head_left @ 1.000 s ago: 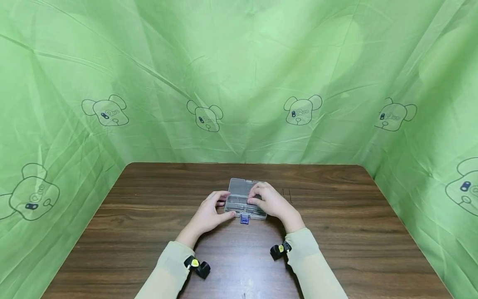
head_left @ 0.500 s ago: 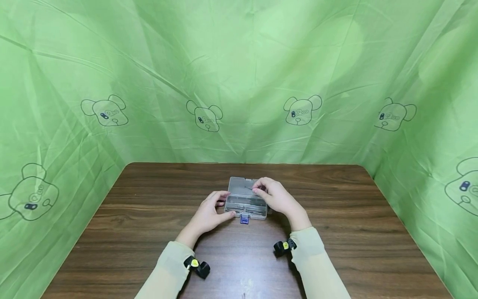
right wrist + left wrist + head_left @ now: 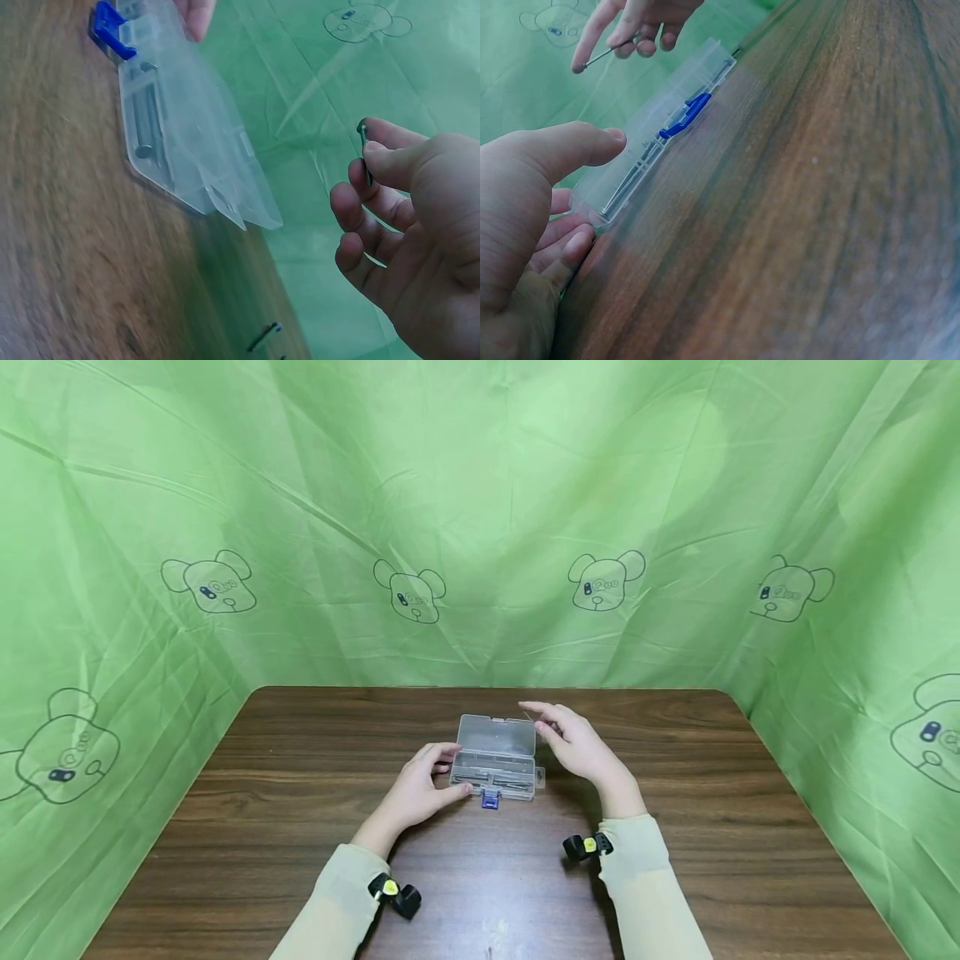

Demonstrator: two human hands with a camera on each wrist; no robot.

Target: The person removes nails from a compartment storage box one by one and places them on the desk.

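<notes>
A small clear plastic box (image 3: pixel 495 772) lies open on the brown table (image 3: pixel 300 793), its lid (image 3: pixel 499 736) leaning back and a blue latch (image 3: pixel 491 799) at the front. Several thin metal pins lie inside. My left hand (image 3: pixel 441 773) grips the box's left end between thumb and fingers. My right hand (image 3: pixel 551 728) hovers above the box's right rear corner and pinches one thin metal pin (image 3: pixel 528 717). In the right wrist view that pin (image 3: pixel 365 154) sits between thumb and forefinger. In the left wrist view it (image 3: pixel 604 54) is seen above the box (image 3: pixel 656 146).
A loose pin (image 3: pixel 264 337) lies on the wood to the right of the box. Green cloth with bear prints (image 3: pixel 480 527) walls in the table on three sides. Small black and yellow cameras (image 3: pixel 588 846) sit on both wrists.
My right hand rose out of the box and drew back to the right with one pin pinched in its fingers. My left hand and the box stayed put.
</notes>
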